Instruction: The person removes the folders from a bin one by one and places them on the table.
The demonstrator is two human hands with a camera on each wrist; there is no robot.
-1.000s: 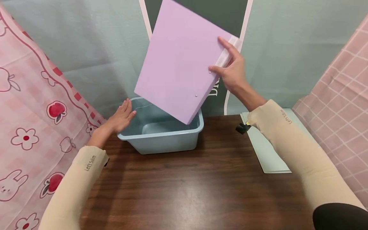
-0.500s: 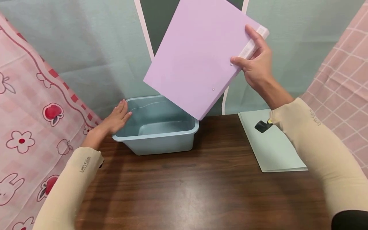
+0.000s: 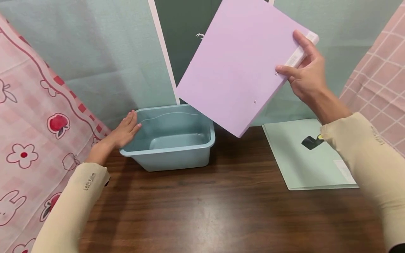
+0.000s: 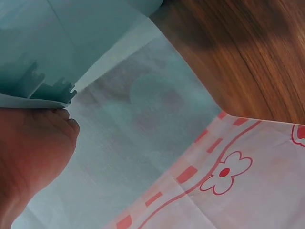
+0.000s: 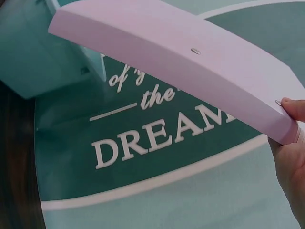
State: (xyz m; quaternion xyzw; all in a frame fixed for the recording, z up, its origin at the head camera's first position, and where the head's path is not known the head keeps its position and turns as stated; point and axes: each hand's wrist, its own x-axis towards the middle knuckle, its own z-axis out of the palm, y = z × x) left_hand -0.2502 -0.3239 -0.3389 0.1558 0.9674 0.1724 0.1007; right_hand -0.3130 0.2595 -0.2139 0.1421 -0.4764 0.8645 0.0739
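Note:
My right hand (image 3: 307,75) grips a pale purple ring binder (image 3: 243,63) by its spine, thumb and fingers spread over the cover. The binder hangs tilted in the air, its lowest corner just right of a blue-grey plastic basin (image 3: 177,158). In the right wrist view, the binder's spine (image 5: 162,62) with its metal rivets crosses above printed lettering. My left hand (image 3: 121,133) rests on the basin's left rim with fingers straight. The left wrist view shows that hand (image 4: 38,152) against the rim; its fingertips are mostly hidden there.
A pale green folder (image 3: 303,165) lies flat at the right of the brown wooden table (image 3: 196,211). Curtains surround the table: grey-green (image 3: 104,56) behind, a red-printed pink one (image 3: 38,123) left, a pink checked one (image 3: 376,77) right.
My right hand has carried the binder right, from over the basin to beside its right edge. My left hand stays at the rim. The basin appears slightly further left in view.

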